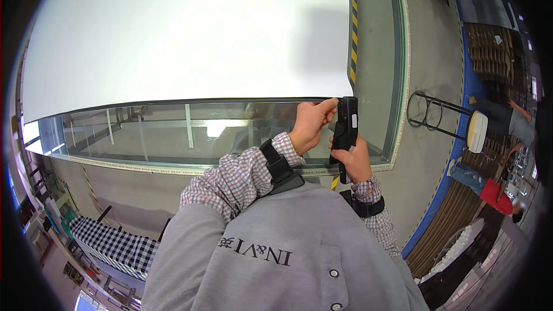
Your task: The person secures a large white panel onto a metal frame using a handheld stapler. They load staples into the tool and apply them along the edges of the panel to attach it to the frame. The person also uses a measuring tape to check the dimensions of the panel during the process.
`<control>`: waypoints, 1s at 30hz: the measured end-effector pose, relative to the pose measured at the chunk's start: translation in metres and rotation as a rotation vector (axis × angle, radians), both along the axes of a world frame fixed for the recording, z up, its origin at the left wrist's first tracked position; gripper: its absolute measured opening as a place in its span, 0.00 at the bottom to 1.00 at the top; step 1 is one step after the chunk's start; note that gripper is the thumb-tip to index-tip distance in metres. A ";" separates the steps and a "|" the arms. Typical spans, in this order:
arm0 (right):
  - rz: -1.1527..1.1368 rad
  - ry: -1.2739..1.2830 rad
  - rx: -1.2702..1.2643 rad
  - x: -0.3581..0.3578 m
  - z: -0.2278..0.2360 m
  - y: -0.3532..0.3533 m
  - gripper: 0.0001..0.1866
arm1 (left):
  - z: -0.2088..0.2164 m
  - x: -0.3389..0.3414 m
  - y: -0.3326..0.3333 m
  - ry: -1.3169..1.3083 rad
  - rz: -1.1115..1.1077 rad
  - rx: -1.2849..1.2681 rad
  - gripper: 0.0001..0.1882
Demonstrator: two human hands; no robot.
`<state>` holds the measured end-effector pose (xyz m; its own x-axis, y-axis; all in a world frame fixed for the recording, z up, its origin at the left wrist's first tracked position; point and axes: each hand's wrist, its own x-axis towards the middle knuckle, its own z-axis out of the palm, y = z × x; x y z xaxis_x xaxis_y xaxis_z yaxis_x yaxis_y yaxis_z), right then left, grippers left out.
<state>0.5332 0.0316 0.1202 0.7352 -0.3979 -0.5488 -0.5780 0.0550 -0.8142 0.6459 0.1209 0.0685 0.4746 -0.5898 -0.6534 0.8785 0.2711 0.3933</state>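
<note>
Both hands are raised in front of the person's chest, over the near edge of a large white tabletop (184,34) whose glass-fronted side shows framework beneath. The right hand (352,160) is clenched around the lower part of a small black handheld device (345,129), a slim upright block with a small pale label on its face; its grip is closed firmly on the body, fingers wrapped round from the right. The left hand (311,124) is at the device's upper left edge, thumb and fingertips pinching or pressing at its top corner, so that its grip is also closed on the device rather than released. The device is thus held in the air between the two hands, upright, just above the tabletop's near right corner and not resting on anything. Both forearms wear checked shirt sleeves (242,175) under a grey vest, and each wrist carries a black strap (277,164). To the right of the tabletop a black metal stool with a pale seat (477,131) lies on its side on the grey floor. Further right, beyond a blue border strip, another person in a red top (496,193) is bending near stacked brown cardboard. At lower left stands a checked black-and-white cloth (115,245).
</note>
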 end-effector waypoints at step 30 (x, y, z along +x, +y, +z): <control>0.164 0.109 -1.009 0.026 0.000 -0.089 0.37 | 0.070 0.100 0.036 0.192 0.135 -0.374 0.28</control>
<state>0.5590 -0.0575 0.1203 0.7880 -0.6102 -0.0818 -0.5906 -0.7119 -0.3800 0.7457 0.1569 0.1386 0.4539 -0.7439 -0.4905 0.8733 0.4808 0.0789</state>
